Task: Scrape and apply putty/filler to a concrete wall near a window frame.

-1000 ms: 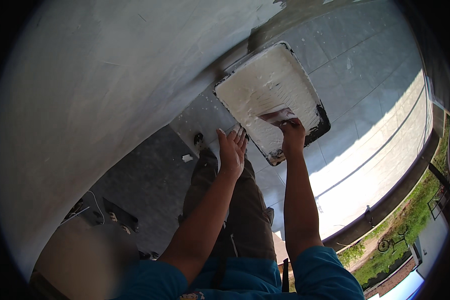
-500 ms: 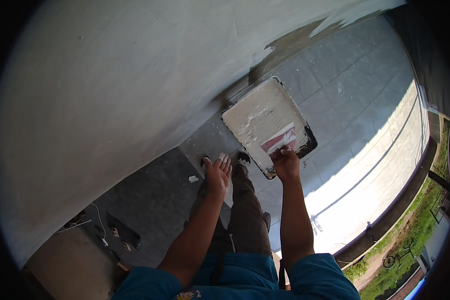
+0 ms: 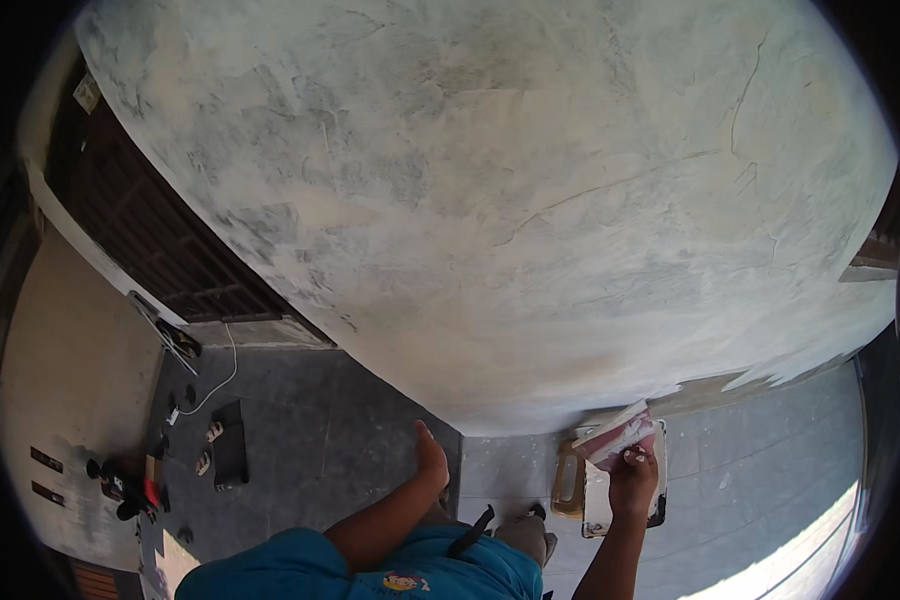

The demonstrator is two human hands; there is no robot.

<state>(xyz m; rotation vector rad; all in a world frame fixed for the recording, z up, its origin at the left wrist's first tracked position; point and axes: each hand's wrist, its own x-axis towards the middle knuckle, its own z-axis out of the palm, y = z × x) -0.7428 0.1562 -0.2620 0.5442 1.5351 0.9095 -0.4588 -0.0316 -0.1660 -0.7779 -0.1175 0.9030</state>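
My right hand (image 3: 630,485) grips a flat, reddish putty blade (image 3: 602,445) with white putty smeared along its upper edge. It is raised between me and the wall, over a dark-rimmed tray (image 3: 595,530) of white putty on the floor, and hides part of that tray. Held low in front of my body, my left hand (image 3: 431,460) is empty, with a digit stretched upward; its other fingers are partly hidden. Facing me is a wall (image 3: 530,220) coated in patchy white and grey, with thin cracks at the right.
Beside the tray stands a yellow-brown object (image 3: 568,480) with an opening. Sandals (image 3: 210,450) lie near a dark mat (image 3: 230,450) at left, by a white cable (image 3: 232,370). A dark lattice window (image 3: 170,230) is at upper left. Sunlight falls on the floor at lower right.
My view has tilted up from the floor to the wall. The putty blade has come up from the tray in my right hand. My left hand has turned and stays empty.
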